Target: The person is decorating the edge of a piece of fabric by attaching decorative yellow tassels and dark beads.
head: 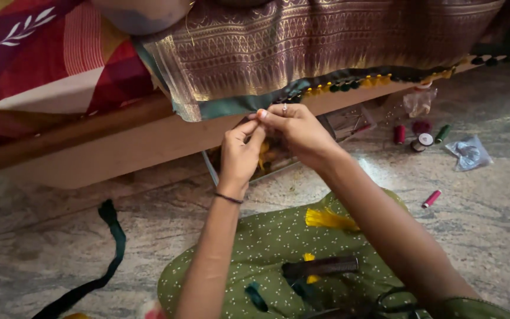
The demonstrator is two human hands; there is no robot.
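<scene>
- Nearest the camera, at the bottom centre of the frame, a green dotted garment (267, 248) covers the person's lap; on it lie a black comb (321, 267), a loose tuft of yellow thread (330, 219) and a small dark green thread piece (256, 295).
- At lower left a long dark green strip of cloth (108, 254) curls over the speckled stone floor (42, 236).
- Both forearms rise from the lap toward the centre of the frame; a thin dark band circles the left wrist.
- The left hand (238, 155) has its fingertips pinched together at the hem of the brown and gold woven saree cloth (302, 47), just above centre.
- The right hand (297, 131), wearing a ring, meets the left one, thumb and forefinger pressed shut on the same spot of the hem; what lies between the fingertips is too small to tell.
- Along that hem runs a row of green and yellow tassels (349, 84), toward the upper right.
- On the floor at right lie thread spools (420, 133), a single pink spool (431, 198) and crumpled clear plastic bags (469, 152).
- The cloth hangs over a wooden bed frame (119, 142); a red patterned bedsheet (42, 53) fills the upper left.
</scene>
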